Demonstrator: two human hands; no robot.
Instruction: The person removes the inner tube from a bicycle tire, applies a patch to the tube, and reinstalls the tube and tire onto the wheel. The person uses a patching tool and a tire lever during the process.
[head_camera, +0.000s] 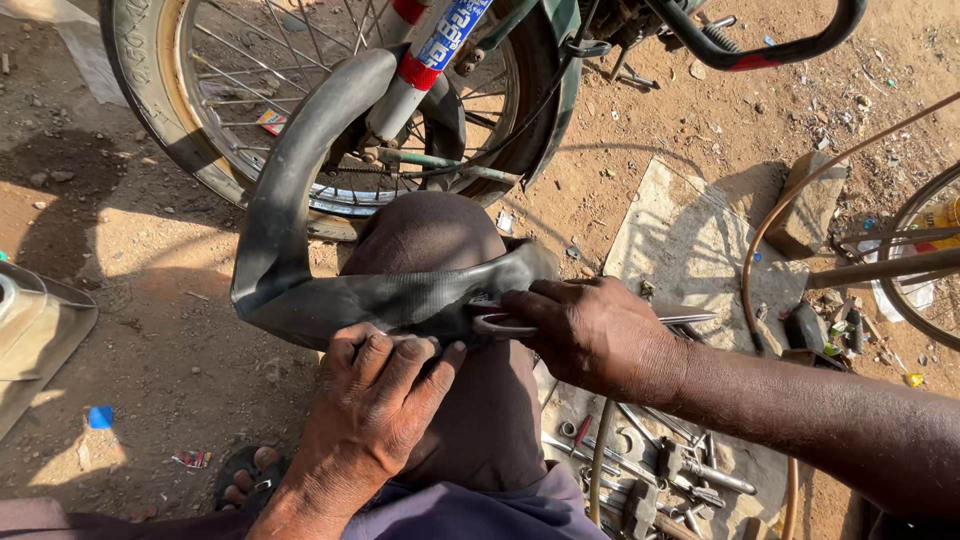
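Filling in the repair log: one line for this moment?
left hand: presses inner tube on knee | right hand: works metal tool against tube | wheel behind

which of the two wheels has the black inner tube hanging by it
The big spoked motorcycle wheel at top left: the inner tube loops in front of it. The bicycle wheel at the right edge has none.
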